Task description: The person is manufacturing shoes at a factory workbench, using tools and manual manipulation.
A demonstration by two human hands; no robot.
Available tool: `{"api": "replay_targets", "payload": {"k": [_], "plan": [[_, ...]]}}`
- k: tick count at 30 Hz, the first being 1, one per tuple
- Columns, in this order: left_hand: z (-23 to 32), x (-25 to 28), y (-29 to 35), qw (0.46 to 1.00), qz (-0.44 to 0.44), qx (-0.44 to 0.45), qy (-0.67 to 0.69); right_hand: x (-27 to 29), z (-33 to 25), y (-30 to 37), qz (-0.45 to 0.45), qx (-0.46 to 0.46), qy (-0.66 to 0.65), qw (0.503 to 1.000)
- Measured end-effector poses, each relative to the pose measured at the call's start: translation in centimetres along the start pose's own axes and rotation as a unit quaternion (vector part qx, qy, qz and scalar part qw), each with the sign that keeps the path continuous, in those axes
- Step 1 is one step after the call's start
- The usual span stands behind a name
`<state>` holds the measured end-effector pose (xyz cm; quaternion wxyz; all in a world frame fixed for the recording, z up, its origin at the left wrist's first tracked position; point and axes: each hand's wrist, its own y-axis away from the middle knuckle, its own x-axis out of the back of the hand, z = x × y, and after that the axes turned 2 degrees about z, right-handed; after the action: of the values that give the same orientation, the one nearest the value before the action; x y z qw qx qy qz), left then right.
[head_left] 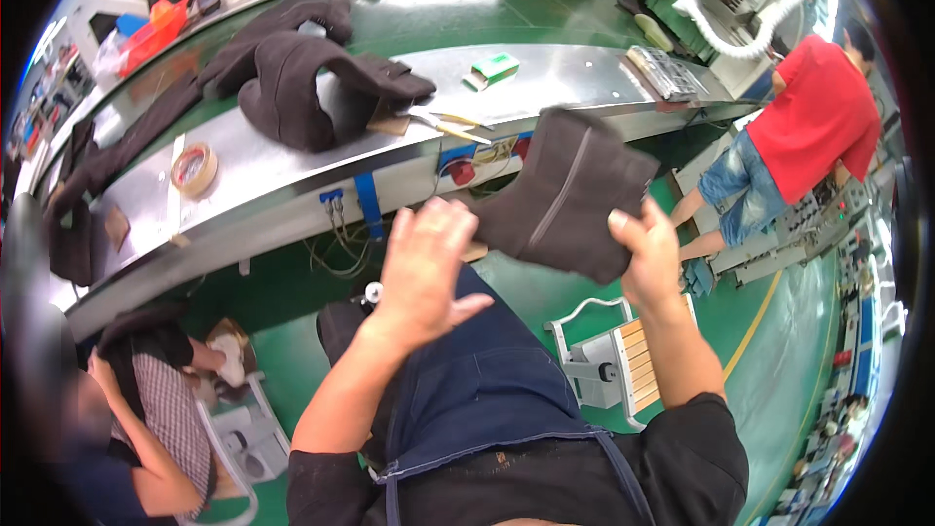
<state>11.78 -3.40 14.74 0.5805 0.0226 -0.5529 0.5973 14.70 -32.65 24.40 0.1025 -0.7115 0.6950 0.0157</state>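
Note:
My right hand [651, 251] grips a dark boot upper [577, 197] by its wide top edge and holds it in the air in front of my apron. A zipper runs along the side facing me. My left hand [426, 273] is beside the narrow toe end, fingers stretched and thumb apart; I cannot tell if its fingertips touch the upper. On the metal bench ahead lie more dark boot uppers [282, 93], one curled on its side. Next to them are yellow-handled scissors [456, 125], a green and white box [492, 70] and a roll of tan tape [195, 169].
Behind the long metal bench [258, 190] runs a green conveyor belt [429, 5]. At the left a seated person [146, 429] is close by. A person in a red shirt [813, 112] stands at the right, beyond a slatted seat [638, 370]. Cables [341, 244] hang below the bench.

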Motion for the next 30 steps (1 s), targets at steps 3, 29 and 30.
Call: {"api": "replay_targets", "payload": {"k": [3, 29, 30], "plan": [[4.4, -2.9, 3.9, 0.996, -0.076, 0.045, 0.017, -0.2, 3.3, 3.4, -0.043, -0.159, 0.008, 0.986], [8.9, -4.5, 20.9, 0.775, 0.103, 0.506, 0.366, -9.6, 14.1, 9.4, -0.372, 0.182, 0.281, 0.866], [8.9, -4.5, 20.8, 0.774, 0.102, 0.505, 0.368, -9.5, 14.1, 9.5, -0.369, 0.183, 0.281, 0.867]]}}
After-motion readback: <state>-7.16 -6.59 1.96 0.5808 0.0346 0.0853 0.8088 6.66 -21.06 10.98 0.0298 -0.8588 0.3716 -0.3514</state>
